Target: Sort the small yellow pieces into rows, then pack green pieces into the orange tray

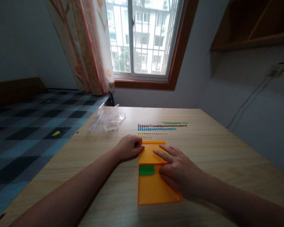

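Note:
An orange two-part tray [156,192] lies lengthwise before me on the table, a raised divider crossing it. Beside its far left edge, my left hand [129,147] is closed, with fingers curled and thumb tip against the tray's rim. My right hand [180,168] reaches over the tray from the right. Its thumb and index finger pinch at a tiny green piece, mostly hidden, while the other fingers stretch out over the far section. Green strips [146,170] lie side by side in the near section, against the divider and the left wall.
Beyond the tray run rows of tiny pieces: yellow [145,136], blue [156,129], dark brown [162,125] and green [175,122]. Clear plastic boxes [111,121] stand at the back left of the wooden table [217,151]. A checked bed [30,126] adjoins on the left.

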Demonstrator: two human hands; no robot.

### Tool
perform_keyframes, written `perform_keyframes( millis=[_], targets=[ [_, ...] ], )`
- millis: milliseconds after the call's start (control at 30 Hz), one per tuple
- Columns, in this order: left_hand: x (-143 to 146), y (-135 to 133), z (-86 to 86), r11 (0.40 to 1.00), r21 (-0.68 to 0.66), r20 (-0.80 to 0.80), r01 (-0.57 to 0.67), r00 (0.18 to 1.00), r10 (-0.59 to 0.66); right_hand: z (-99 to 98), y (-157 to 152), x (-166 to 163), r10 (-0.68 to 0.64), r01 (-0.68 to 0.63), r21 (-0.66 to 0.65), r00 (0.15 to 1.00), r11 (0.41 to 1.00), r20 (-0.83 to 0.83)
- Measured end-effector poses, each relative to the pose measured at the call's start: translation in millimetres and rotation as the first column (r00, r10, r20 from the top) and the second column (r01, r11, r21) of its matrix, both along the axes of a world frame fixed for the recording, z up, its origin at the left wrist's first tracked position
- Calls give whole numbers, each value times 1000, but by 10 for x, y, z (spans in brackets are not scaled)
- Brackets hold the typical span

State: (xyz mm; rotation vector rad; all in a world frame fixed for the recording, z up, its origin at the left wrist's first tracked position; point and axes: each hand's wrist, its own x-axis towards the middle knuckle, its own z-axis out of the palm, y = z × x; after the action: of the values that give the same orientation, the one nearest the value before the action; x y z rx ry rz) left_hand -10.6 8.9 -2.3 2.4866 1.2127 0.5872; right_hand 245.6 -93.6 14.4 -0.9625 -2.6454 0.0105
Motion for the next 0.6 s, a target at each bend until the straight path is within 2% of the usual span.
perform_keyframes(
  millis=[167, 400, 600],
  targets=[
    [13, -21, 30, 1000, -17, -6, -10, 1000, 10, 12, -25, 16, -33, 33, 10, 999, 999, 5],
    [10, -15, 10, 1000, 1, -11, -10, 1000, 10, 2, -39, 58, 20, -21, 36, 1000, 999, 22],
    [5, -3, 1, 1000, 10, -29, -6, 1000, 6, -18, -29, 19, 0, 1, 47, 1000, 999, -18]
  ],
)
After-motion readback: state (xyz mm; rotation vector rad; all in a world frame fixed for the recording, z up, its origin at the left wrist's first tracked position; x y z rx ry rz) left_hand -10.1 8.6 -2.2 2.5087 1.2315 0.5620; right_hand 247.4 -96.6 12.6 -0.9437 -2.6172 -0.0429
